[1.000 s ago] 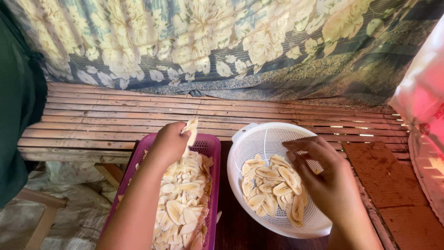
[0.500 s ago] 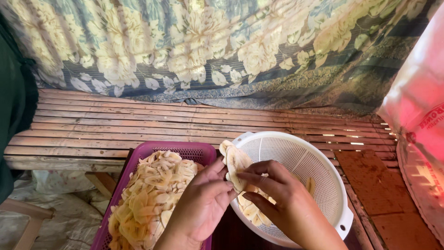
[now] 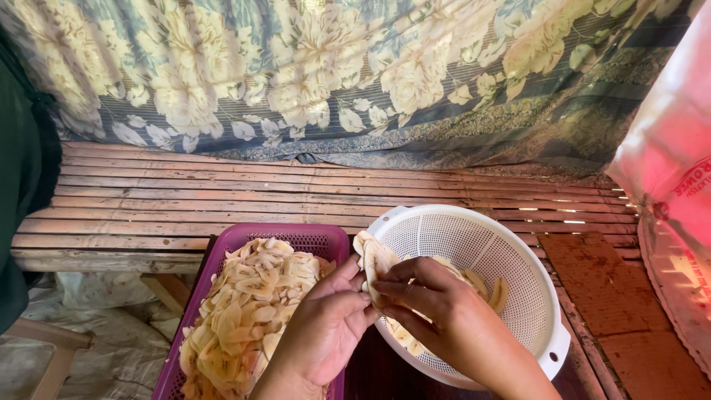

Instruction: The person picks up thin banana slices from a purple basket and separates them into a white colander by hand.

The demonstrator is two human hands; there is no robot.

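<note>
Hands meet over the white colander's (image 3: 474,289) nine o'clock rim, left hand (image 3: 322,333) and right hand (image 3: 444,318) both pinching one pale banana slice (image 3: 375,261), seemingly peeling stuck layers apart beside the purple basket (image 3: 296,241).

**Open bench behind, crowding in front**

The slatted bench (image 3: 222,192) lies bare toward the floral cloth (image 3: 355,81). Near the person, the purple basket (image 3: 311,238) and white colander (image 3: 474,237) touch, leaving no gap. A pink sack (image 3: 666,170) blocks the right.
</note>
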